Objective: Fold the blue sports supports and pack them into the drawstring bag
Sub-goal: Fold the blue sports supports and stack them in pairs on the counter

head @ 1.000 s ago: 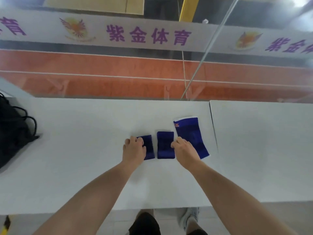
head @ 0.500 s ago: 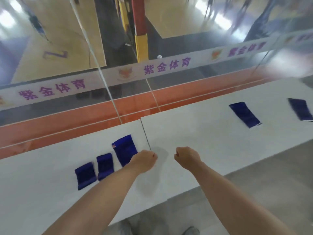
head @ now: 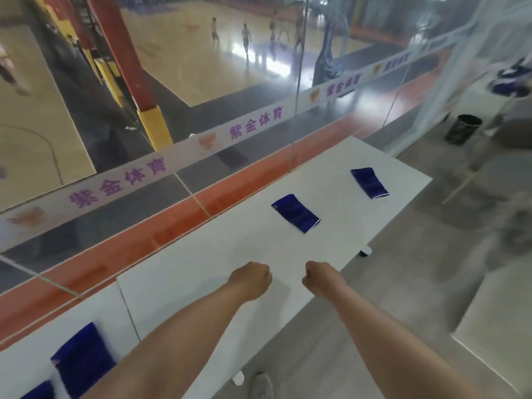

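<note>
Two blue sports supports lie flat and unfolded on the white table (head: 201,272): one (head: 296,213) ahead of my hands, another (head: 369,182) farther right near the table's far end. At the bottom left a third blue support (head: 82,357) lies partly behind my left forearm, and a corner of a folded one (head: 37,391) shows at the frame's edge. My left hand (head: 250,280) and my right hand (head: 324,282) hover as closed fists above the table's near part, side by side, holding nothing. The drawstring bag is out of view.
A glass wall with a banner of purple characters (head: 184,152) runs along the table's far side. The table's right end (head: 423,180) drops to grey floor. A black bin (head: 462,129) stands beyond it. A white surface (head: 495,321) lies at the right.
My view has swung right along the table. Both hands left the folded supports, which have slid to the bottom left, and two more unfolded supports have come into view.
</note>
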### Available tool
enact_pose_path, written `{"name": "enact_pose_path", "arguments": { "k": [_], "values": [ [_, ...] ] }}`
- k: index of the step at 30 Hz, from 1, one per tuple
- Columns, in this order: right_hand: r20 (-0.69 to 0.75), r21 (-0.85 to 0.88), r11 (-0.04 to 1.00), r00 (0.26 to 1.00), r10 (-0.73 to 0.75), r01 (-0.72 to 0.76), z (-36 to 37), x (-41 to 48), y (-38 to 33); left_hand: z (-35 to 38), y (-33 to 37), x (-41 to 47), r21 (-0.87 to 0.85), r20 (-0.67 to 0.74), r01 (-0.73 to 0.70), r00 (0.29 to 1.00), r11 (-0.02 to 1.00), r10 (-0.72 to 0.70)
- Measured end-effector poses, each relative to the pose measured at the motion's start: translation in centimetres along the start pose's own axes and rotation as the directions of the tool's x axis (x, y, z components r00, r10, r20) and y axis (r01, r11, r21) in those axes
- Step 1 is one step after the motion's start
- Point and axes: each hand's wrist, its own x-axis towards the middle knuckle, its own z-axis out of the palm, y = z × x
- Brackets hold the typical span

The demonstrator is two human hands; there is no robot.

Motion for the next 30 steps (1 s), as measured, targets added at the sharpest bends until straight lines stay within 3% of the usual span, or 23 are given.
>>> {"name": "enact_pose_path", "arguments": {
  "k": [10, 15, 22, 25, 30],
  "values": [
    [0.011, -0.001, 0.988, 0.988, 0.153, -0.153, -8.1, 8.4, 9.0, -3.7, 6.8, 15.3, 0.093, 0.039, -0.165, 0.986, 0.982, 0.162],
    [0.012, 0.052, 0.978, 0.979, 0.204, -0.204, -12.3, 13.4, 14.7, -5.5, 11.7, 22.1, 0.111, -0.013, -0.215, 0.976, 0.97, 0.218],
    [0.012, 0.044, 0.979, 0.98, 0.197, -0.197, -16.9, 23.2, 24.9, -4.2, 18.2, 34.5, 0.067, 0.055, -0.217, 0.975, 0.974, 0.214],
    [0.035, 0.056, 0.983, 0.984, 0.174, -0.175, -19.5, 28.4, 30.0, -4.6, 21.4, 40.3, -0.002, 0.055, -0.145, 0.988, 0.989, 0.145],
    [0.105, 0.073, 0.975, 0.974, 0.202, -0.21, -23.2, 34.5, 36.0, -5.0, 26.5, 47.4, 0.078, 0.07, -0.097, 0.993, 0.992, 0.092]
  ]
}}
